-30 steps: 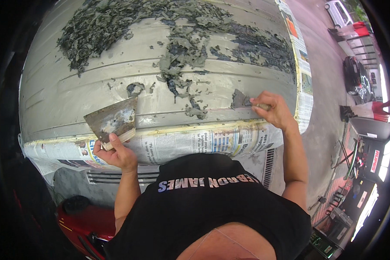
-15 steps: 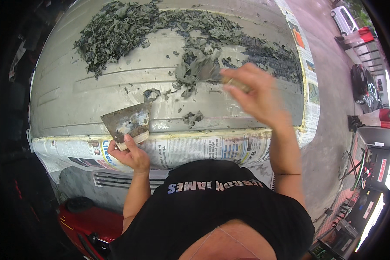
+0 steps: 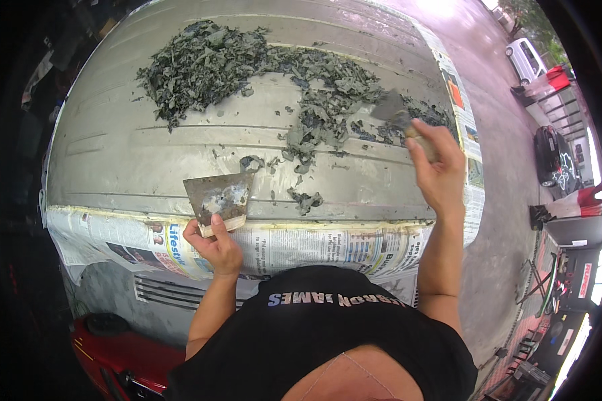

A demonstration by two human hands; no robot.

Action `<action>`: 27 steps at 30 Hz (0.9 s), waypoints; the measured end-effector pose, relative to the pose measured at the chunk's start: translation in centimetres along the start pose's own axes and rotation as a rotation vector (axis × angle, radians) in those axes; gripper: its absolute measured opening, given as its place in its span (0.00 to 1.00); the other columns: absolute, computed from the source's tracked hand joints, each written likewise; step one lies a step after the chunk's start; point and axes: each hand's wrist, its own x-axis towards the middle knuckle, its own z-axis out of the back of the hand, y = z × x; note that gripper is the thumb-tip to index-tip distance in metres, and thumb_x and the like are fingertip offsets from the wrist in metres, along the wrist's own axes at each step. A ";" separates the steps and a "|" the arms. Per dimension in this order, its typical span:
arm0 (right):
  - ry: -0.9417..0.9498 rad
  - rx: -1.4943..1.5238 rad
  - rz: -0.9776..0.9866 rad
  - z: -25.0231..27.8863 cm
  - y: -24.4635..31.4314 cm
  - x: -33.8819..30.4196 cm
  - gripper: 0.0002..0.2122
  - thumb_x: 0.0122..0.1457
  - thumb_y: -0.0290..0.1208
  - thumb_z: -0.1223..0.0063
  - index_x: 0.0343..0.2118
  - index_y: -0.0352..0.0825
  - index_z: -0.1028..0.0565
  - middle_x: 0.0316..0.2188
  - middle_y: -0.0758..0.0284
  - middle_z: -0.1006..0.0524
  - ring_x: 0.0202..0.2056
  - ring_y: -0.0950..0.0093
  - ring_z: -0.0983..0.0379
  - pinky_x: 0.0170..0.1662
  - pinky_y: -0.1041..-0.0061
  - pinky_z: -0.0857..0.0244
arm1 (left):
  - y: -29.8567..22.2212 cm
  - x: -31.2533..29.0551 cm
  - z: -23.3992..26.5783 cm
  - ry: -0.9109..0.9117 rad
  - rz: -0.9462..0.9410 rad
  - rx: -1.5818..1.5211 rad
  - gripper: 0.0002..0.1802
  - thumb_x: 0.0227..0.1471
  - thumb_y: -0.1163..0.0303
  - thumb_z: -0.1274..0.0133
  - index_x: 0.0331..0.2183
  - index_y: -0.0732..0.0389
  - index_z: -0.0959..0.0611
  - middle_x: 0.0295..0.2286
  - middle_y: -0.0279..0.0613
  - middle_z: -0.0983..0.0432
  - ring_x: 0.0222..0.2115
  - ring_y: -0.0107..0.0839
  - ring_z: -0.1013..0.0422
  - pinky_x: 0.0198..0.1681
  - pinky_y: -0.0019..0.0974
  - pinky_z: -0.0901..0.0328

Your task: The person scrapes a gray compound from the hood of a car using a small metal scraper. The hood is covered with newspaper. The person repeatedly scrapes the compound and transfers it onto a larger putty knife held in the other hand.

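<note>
My left hand [image 3: 215, 250] grips the pale handle edge of a wide, stained scraper blade [image 3: 219, 199], held flat near the front edge of a ribbed metal vehicle roof [image 3: 134, 170]. Farther right, my right hand [image 3: 438, 160] is closed round the handle of a putty knife [image 3: 391, 109], its blade blurred among dark paint flakes. Loose peeled paint flakes [image 3: 204, 67] lie heaped at the far left of the roof. A band of them [image 3: 324, 120] runs across to the right, and a small clump [image 3: 306, 200] sits by itself closer to me.
Taped newspaper [image 3: 301, 244] covers the roof's front side and right border. Below at the left is a red car [image 3: 117, 354]. Off to the right are a black car [image 3: 555, 157], a white van [image 3: 525, 60] and a cluttered workbench [image 3: 562, 327].
My right hand and the putty knife have moved right, along the band of flakes. Dark flakes at the right have been scraped away in part. My left hand still holds its scraper.
</note>
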 end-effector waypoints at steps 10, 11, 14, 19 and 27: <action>-0.283 0.055 -0.270 -3.8 -7.4 -16.0 0.19 0.66 0.29 0.50 0.57 0.26 0.30 0.47 0.54 0.22 0.50 0.63 0.25 0.55 0.67 0.35 | 1.3 -0.1 -1.3 -0.054 -0.067 -0.036 0.17 0.65 0.68 0.49 0.48 0.62 0.38 0.41 0.45 0.30 0.37 0.25 0.31 0.39 0.27 0.33; -0.340 0.051 -0.290 -4.5 -7.9 -18.4 0.20 0.68 0.30 0.51 0.59 0.26 0.33 0.49 0.55 0.23 0.52 0.64 0.27 0.58 0.67 0.37 | 2.4 -0.1 -1.1 -0.033 -0.078 -0.046 0.17 0.65 0.68 0.49 0.46 0.62 0.38 0.40 0.44 0.30 0.37 0.24 0.31 0.38 0.27 0.33; -0.321 0.152 -0.273 -6.3 -7.1 -20.6 0.25 0.66 0.30 0.51 0.63 0.26 0.39 0.43 0.56 0.23 0.44 0.67 0.26 0.51 0.70 0.34 | 1.8 0.6 -0.6 -0.044 -0.036 -0.060 0.15 0.65 0.68 0.49 0.43 0.61 0.38 0.34 0.42 0.28 0.28 0.24 0.28 0.28 0.28 0.30; -0.300 0.149 -0.174 -7.6 -7.8 -22.3 0.29 0.62 0.30 0.47 0.64 0.25 0.41 0.25 0.62 0.27 0.26 0.72 0.31 0.31 0.72 0.35 | -0.9 0.6 -0.7 -0.058 -0.053 -0.026 0.14 0.64 0.68 0.48 0.40 0.66 0.35 0.34 0.48 0.23 0.27 0.28 0.23 0.28 0.31 0.27; -0.382 0.222 -0.215 -7.6 -7.6 -21.8 0.30 0.61 0.30 0.46 0.65 0.26 0.41 0.27 0.61 0.27 0.26 0.71 0.31 0.31 0.72 0.36 | -0.1 0.8 -1.1 -0.046 -0.059 -0.068 0.13 0.66 0.68 0.51 0.41 0.67 0.35 0.34 0.48 0.24 0.28 0.29 0.23 0.30 0.31 0.27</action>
